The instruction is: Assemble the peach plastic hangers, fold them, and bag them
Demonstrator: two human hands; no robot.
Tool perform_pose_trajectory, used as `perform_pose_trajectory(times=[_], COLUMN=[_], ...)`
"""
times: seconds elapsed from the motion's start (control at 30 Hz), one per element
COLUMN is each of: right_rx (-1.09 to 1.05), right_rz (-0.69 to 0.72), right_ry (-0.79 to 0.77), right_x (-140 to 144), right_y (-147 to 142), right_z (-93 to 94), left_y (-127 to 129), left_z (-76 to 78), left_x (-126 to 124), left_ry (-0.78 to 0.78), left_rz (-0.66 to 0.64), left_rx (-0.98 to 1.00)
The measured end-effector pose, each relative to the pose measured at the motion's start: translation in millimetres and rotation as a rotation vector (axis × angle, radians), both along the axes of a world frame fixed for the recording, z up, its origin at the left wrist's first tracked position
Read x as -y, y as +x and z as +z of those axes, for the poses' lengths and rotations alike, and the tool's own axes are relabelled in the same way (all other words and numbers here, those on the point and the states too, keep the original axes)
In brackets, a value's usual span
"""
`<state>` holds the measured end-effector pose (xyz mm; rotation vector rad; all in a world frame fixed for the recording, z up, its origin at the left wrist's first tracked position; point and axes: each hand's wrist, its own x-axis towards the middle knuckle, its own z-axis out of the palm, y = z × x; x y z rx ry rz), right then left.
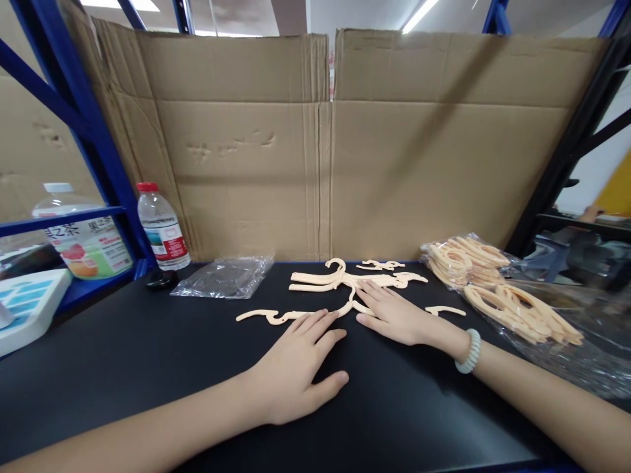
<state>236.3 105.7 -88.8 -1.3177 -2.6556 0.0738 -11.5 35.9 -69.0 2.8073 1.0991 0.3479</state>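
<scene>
A cream plastic folding hanger [290, 316] lies spread on the black table, its two arms reaching left and right. My left hand [298, 368] rests with fingers stretched and spread, fingertips on the hanger's left arm. Over the right arm lies my right hand [394, 312], flat with fingers outstretched, a pale beaded bracelet on its wrist; it hides part of that arm. Just behind, a second cream hanger [315, 281] lies with its left-hand pieces side by side and its hook pointing away; my right fingertips overlap it. Small cream pieces [382, 265] lie farther back.
Clear plastic bags of cream hanger parts [522, 312] lie at the right. An empty-looking clear bag [224, 276], a red-capped water bottle [162, 226] and a white tray with blue [29, 305] are at the left. Cardboard panels [246, 164] wall off the back.
</scene>
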Motion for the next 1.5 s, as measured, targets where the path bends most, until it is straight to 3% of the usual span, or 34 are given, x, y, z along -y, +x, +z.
perform_pose_trajectory(times=[0.3,0.57,0.83,1.0,1.1,1.23,1.5], right_rx=[-0.060,-0.085,-0.105,-0.074,-0.020,0.036,0.034], right_rz=[0.038,0.062,0.003,-0.007,-0.004,-0.118,-0.201], right_ry=[0.286,0.347,0.258,0.208,0.085,0.054,-0.049], right_x=[13,17,8,9,5,-4,-6], right_y=[-9,-14,-11,0,21,43,46], right_z=[7.4,14.4,10.7,23.4,34.7,44.6,51.6], left_y=[0,0,-3,-3,-4,-4,-6], left_z=[0.6,0.4,0.2,-0.1,-0.4,-1.4,-4.8], left_x=[-1,-1,-4,-6,-6,-7,-9], left_ry=[0.075,0.082,0.029,0.012,0.012,0.023,0.035], left_rz=[-0.010,-0.037,-0.025,-0.018,-0.019,-0.025,-0.033], left_rx=[0.028,0.051,0.018,0.013,0.015,0.002,0.003])
